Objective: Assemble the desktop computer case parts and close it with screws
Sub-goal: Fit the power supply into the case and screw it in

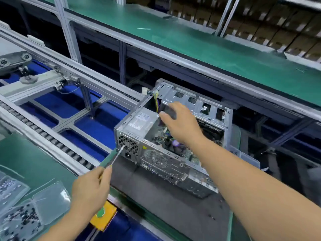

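Observation:
An open silver desktop computer case point(173, 164) lies on a dark mat, rear panel toward me, its side uncovered. Inside sit the power supply point(139, 122) and the motherboard. My left hand point(90, 190) grips a screwdriver point(116, 156) whose tip touches the power supply's vent grille at the case's rear left corner. My right hand point(180, 122) reaches over the open case, fingers curled near a dark part beside the power supply; whether it holds that part is unclear. Yellow cables point(157, 101) rise from the power supply.
Clear plastic trays of dark screws point(19, 221) sit at the lower left on a green bench. A yellow box with a green button point(103, 215) lies under my left wrist. A roller conveyor point(52, 140) runs left of the case. A green shelf point(208, 42) spans behind.

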